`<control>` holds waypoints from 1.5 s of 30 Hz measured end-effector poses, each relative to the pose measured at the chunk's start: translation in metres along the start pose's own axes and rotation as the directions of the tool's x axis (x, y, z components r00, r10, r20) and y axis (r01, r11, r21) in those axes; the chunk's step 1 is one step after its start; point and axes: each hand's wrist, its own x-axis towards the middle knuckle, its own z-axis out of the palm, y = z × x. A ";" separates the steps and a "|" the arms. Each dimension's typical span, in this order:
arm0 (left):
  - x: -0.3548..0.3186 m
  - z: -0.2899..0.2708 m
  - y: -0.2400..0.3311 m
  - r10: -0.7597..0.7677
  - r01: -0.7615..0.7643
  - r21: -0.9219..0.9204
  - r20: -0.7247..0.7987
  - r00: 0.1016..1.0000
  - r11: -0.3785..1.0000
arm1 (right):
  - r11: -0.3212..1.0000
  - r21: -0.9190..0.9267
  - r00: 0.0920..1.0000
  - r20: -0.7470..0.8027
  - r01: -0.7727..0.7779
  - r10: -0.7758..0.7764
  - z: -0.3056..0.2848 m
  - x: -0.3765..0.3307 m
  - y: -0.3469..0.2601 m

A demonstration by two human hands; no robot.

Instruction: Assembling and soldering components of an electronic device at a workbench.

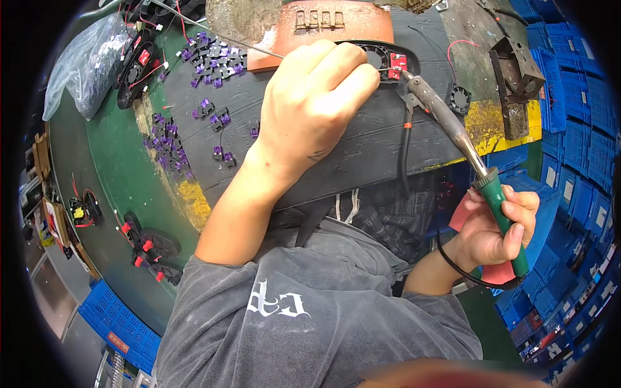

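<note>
Fingers of the left hand are curled down over a small black plastic fan frame that lies on the dark, worn work board, pinning it in place; a thin silver solder wire runs in from the upper left toward that hand, though whether the fingers pinch it cannot be told. Fingers of the right hand are wrapped tight around the green handle of a soldering iron, whose grey metal barrel slants up and left so that its tip touches the small red rectangular part on the fan frame, just beside the left fingertips. A black cord loops from the iron's handle under the right wrist.

Small purple clips lie scattered over the board's left part and along the green table. More black fan frames with red parts sit on the table at lower left and at upper left near a clear plastic bag. An orange-brown block rests at the board's far edge. Stacked blue plastic crates fill the right side, some bearing pale rectangular labels. A dark metal bracket stands at upper right.
</note>
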 end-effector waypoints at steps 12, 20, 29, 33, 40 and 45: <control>0.002 0.008 -0.006 0.054 -0.052 0.035 -0.046 0.997 0.998 | 1.000 0.004 0.999 -0.024 -0.025 0.026 0.008 0.005 -0.003; 0.004 0.007 -0.002 0.056 -0.054 0.036 -0.049 0.997 0.998 | 0.999 -0.015 0.999 0.020 -0.037 0.038 0.008 0.013 -0.008; 0.005 -0.002 0.005 -0.034 0.035 -0.012 0.017 0.999 0.999 | 1.000 -0.003 1.000 -0.009 -0.030 0.030 0.009 0.011 -0.011; 0.003 -0.004 0.002 -0.026 0.026 -0.032 -0.019 0.999 0.999 | 1.000 0.002 1.000 -0.015 -0.019 0.019 0.009 0.010 -0.013; 0.000 -0.010 0.001 -0.042 0.041 -0.041 -0.027 0.999 0.998 | 0.999 -0.024 0.999 -0.011 -0.043 0.042 0.010 0.009 -0.014; -0.001 -0.018 0.004 -0.170 0.166 -0.057 -0.073 0.983 0.985 | 0.999 -0.035 0.994 -0.113 -0.008 0.004 -0.001 0.004 -0.019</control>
